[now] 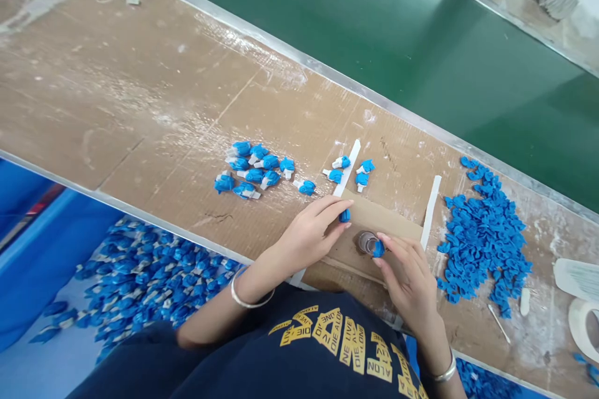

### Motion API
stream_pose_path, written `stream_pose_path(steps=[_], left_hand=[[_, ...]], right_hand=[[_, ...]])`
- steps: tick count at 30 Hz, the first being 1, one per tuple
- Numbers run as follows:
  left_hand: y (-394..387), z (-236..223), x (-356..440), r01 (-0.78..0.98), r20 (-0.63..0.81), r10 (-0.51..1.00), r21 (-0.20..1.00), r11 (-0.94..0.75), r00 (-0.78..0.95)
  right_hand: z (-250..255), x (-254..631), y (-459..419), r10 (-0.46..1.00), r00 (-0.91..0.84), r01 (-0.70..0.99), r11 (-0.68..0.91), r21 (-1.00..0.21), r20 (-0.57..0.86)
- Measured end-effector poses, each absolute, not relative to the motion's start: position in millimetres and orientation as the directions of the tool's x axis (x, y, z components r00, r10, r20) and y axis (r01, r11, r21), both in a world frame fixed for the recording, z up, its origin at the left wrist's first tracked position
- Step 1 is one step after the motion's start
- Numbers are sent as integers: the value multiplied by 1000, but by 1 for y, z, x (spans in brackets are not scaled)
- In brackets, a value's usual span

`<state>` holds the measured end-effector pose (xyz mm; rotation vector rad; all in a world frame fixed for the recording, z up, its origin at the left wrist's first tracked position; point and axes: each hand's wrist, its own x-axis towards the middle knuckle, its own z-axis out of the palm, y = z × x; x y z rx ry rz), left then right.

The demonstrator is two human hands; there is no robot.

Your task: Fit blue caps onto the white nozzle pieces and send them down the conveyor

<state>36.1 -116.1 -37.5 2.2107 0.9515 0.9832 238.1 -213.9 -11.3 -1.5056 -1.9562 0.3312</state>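
My left hand pinches a small blue rubber piece between its fingertips, above a cardboard jig. My right hand holds another blue piece against a small metal cup set in that jig. Two white strips edge the cardboard. Just beyond my left hand, a few blue-and-white assembled pieces lie around the nearer strip. A larger group of them sits further left on the wooden bench. A loose heap of blue pieces lies right of my right hand.
A blue bin full of assembled pieces sits below the bench's near edge on the left. A green conveyor belt runs along the far edge. A roll of tape and a cotton swab lie at the right.
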Motion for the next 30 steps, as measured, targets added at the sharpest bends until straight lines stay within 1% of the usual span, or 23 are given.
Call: stream_pose_path(steps=[2,4,6,7,8,10,12,13,15,18,20,22,23,24,26,28,29,30], left_hand=[[-112,-26,24,448,466,765,623,-641,445],[-95,-13,0,588,528,763,502,-635,373],[-61,-6,-34,746,573,767,368,-555,288],[-39,-6,-53,809,569,776,303,-504,271],[-15,-8,-73,853,540,801,262,-451,257],[33,-17,-110,910,427,877,232,-343,221],[73,-24,-142,955,275,956,240,-174,105],[87,-26,-155,962,255,964,237,-136,74],[103,-22,-176,969,245,969,234,-79,19],[110,-8,-192,970,311,948,243,-11,-68],[110,2,-188,964,377,921,267,-10,-95],[108,9,-167,952,414,910,288,-103,-27],[104,10,-151,941,419,907,291,-174,38],[98,11,-131,917,391,911,301,-261,131],[80,9,-84,871,321,903,306,-384,286],[55,7,-32,801,232,863,325,-504,449],[43,6,-7,748,146,811,322,-580,566],[32,5,15,713,73,766,317,-626,639]], right_hand=[[-12,239,-216,930,-120,776,306,-552,347],[-12,243,-219,929,-87,783,286,-552,359],[-13,248,-223,932,-49,793,255,-553,360],[-14,252,-226,932,-27,799,237,-552,361],[-15,255,-229,932,-4,805,218,-551,362],[-18,262,-235,930,44,818,177,-548,366],[-21,268,-240,921,97,829,136,-543,378],[-21,270,-242,916,121,831,117,-543,382],[-23,274,-246,908,162,832,85,-548,386],[-23,277,-249,898,210,829,46,-557,387],[-23,279,-250,887,237,828,29,-560,396],[-24,280,-249,878,254,821,25,-570,405],[-24,280,-248,876,258,816,28,-577,407],[-24,279,-247,876,256,811,36,-583,410],[-23,276,-242,881,235,802,62,-594,411],[-20,272,-237,891,206,796,88,-600,404],[-19,269,-234,897,188,793,102,-600,401],[-17,266,-231,902,166,791,119,-600,398]])
